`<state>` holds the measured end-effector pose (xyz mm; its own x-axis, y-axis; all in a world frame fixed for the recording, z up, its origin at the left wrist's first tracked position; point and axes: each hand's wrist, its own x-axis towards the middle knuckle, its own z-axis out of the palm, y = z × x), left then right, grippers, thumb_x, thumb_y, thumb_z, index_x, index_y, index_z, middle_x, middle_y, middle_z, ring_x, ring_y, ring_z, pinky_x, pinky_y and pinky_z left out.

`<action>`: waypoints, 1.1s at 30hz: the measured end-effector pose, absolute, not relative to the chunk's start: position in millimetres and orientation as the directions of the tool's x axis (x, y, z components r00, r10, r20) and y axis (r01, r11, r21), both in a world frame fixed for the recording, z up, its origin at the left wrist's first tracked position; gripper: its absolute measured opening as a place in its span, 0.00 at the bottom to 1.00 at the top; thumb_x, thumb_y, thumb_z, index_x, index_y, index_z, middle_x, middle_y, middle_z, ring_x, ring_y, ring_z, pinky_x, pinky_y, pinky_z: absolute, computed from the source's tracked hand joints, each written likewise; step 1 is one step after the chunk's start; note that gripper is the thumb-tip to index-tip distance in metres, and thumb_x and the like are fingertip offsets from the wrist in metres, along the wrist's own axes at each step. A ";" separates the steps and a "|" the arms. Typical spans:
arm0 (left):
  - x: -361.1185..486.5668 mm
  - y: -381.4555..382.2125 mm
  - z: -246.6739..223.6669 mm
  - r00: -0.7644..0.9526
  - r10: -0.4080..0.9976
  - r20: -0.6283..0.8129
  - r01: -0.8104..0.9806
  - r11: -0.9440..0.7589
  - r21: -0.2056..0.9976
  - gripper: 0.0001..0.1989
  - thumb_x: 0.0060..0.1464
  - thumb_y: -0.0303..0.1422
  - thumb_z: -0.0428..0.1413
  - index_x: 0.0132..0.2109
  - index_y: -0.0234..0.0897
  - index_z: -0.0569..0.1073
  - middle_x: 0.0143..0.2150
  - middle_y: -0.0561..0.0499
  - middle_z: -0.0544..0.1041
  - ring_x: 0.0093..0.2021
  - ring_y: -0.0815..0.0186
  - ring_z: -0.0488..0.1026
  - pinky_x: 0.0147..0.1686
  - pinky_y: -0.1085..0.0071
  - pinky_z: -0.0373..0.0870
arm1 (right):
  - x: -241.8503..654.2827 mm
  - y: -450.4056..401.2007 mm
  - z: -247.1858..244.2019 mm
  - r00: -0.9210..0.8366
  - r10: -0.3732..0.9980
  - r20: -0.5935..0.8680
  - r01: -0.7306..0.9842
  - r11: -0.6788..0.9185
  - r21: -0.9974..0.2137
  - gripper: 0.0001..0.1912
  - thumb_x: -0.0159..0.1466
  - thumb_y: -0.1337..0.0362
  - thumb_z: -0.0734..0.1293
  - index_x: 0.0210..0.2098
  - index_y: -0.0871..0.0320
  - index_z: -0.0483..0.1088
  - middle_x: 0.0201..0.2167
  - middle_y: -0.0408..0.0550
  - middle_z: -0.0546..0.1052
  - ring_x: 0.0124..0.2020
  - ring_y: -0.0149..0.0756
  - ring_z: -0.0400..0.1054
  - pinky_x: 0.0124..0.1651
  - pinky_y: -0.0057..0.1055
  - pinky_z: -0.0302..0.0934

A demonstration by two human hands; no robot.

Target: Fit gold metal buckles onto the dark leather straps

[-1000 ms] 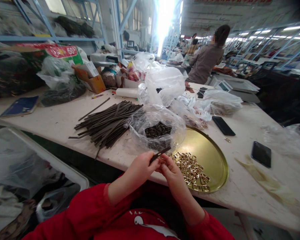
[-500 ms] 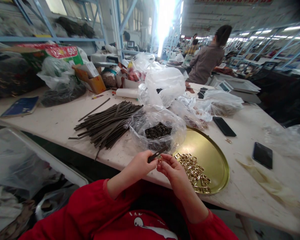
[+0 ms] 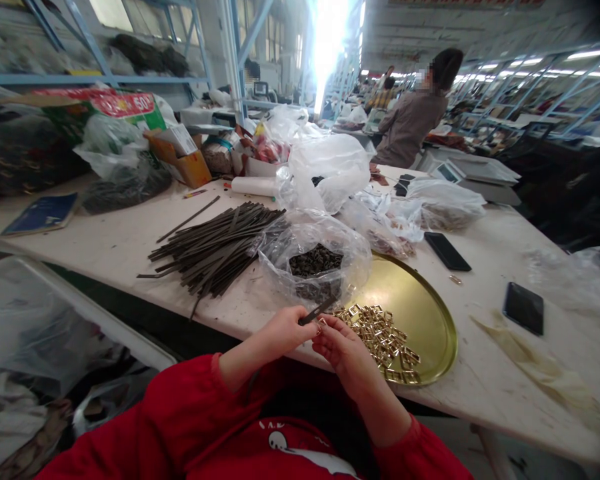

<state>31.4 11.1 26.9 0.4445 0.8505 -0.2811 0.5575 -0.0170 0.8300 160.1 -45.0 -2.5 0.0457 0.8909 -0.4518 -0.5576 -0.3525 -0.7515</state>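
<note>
My left hand (image 3: 289, 328) is closed on a dark flat strip (image 3: 317, 310) whose end sticks out past the fingers toward the tray. My right hand (image 3: 341, 348) meets it fingertip to fingertip, pinching a small gold buckle (image 3: 321, 325) mostly hidden by the fingers. Just right of the hands, a heap of gold rectangular buckles (image 3: 387, 340) lies on a round gold tray (image 3: 425, 310). Beyond the hands, an open clear plastic bag (image 3: 275, 257) holds small dark pieces (image 3: 316, 261). A pile of long dark strips (image 3: 215, 247) lies to the left of it.
Two black phones, one (image 3: 447, 251) behind the other (image 3: 524, 308), lie right of the tray. Plastic bags (image 3: 330, 167), a white roll (image 3: 253, 187) and boxes (image 3: 190, 163) stand farther back. A white bin (image 3: 80, 307) is at lower left. A person (image 3: 413, 120) stands beyond the table.
Both hands stay together over the table edge with only a slight shift. The strip's protruding end and the right fingers have moved a little.
</note>
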 end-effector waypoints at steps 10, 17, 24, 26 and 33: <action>28.1 2.3 26.1 0.498 0.789 -0.360 0.577 0.008 0.816 0.09 0.43 0.37 0.51 0.28 0.34 0.66 0.22 0.58 0.62 0.24 0.71 0.59 0.24 0.75 0.53 | 159.0 -54.1 -8.1 -0.022 0.869 -0.494 -0.636 -0.393 -0.664 0.14 0.46 0.64 0.73 0.32 0.57 0.70 0.27 0.39 0.75 0.25 0.24 0.67 0.29 0.21 0.59; 29.2 -0.4 17.4 0.490 0.806 -0.331 0.568 -0.007 0.823 0.09 0.44 0.38 0.51 0.28 0.35 0.65 0.24 0.57 0.65 0.27 0.69 0.61 0.26 0.74 0.55 | 157.8 -59.5 -22.1 0.126 0.907 -0.402 -0.445 -0.311 -0.840 0.16 0.48 0.57 0.72 0.35 0.56 0.73 0.29 0.42 0.75 0.27 0.28 0.66 0.30 0.24 0.59; 29.3 3.7 4.8 0.494 0.798 -0.346 0.552 0.020 0.834 0.07 0.44 0.34 0.50 0.28 0.34 0.67 0.26 0.55 0.68 0.29 0.67 0.64 0.29 0.73 0.58 | 154.5 -62.1 -23.3 0.181 0.916 -0.358 -0.355 -0.279 -0.893 0.19 0.46 0.57 0.72 0.38 0.56 0.74 0.29 0.43 0.76 0.27 0.30 0.66 0.34 0.30 0.61; 29.2 2.6 5.7 0.511 0.790 -0.338 0.526 0.023 0.850 0.07 0.44 0.33 0.50 0.29 0.34 0.67 0.27 0.54 0.69 0.30 0.67 0.65 0.30 0.73 0.59 | 155.4 -60.6 -23.4 0.179 0.923 -0.342 -0.346 -0.266 -0.900 0.18 0.46 0.58 0.72 0.36 0.57 0.74 0.28 0.43 0.76 0.26 0.29 0.65 0.33 0.29 0.60; 27.3 -1.0 11.3 0.493 0.813 -0.310 0.425 0.086 0.901 0.06 0.47 0.34 0.48 0.28 0.35 0.64 0.25 0.56 0.68 0.29 0.68 0.66 0.31 0.73 0.61 | 157.2 -56.1 -29.7 0.171 0.922 -0.346 -0.405 -0.254 -0.878 0.17 0.49 0.59 0.71 0.38 0.56 0.72 0.29 0.43 0.75 0.27 0.29 0.64 0.32 0.28 0.58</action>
<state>27.3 -1.0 11.3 0.4929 0.8129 -0.3104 0.4253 0.0862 0.9009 157.2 -56.1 -29.7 0.1714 0.9224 -0.3461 -0.4049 -0.2543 -0.8783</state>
